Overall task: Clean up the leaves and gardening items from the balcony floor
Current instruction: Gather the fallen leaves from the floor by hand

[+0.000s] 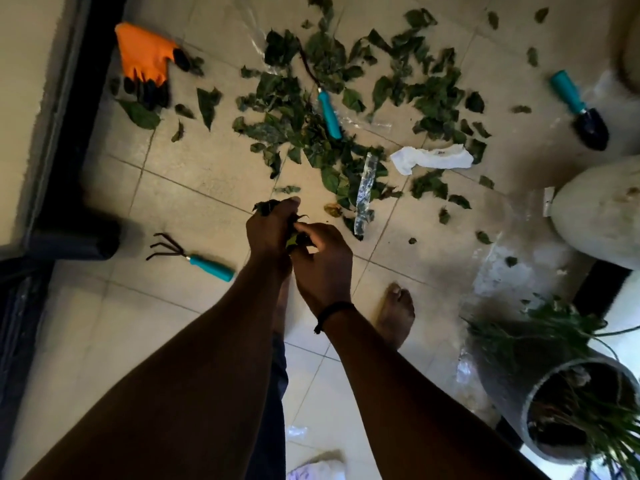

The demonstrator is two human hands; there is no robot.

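Head view: leaf bunch (pixel 273 211) clutched in left hand (pixel 268 233), right hand (pixel 322 261) fingers pinching its lower end, above balcony floor (pixel 194 174). Scattered leaves (pixel 332 109) left mid-floor. Risk judged: overfilled grip, leaves dropped again.

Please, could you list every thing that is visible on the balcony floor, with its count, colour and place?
leaves: many, dark green, scattered over the far tiles
hand rake: one, teal handle, near left
buried tool: one, teal handle, among the leaves
trowel: one, teal handle, dark blade, far right
gloves: apparently a pair, orange and black, far left
cloth: one, white, right of centre
plastic strip: one, clear, centre
plant pot: one, grey, near right
left hand: grips a bunch of leaves
right hand: pinches leaves at that bunch
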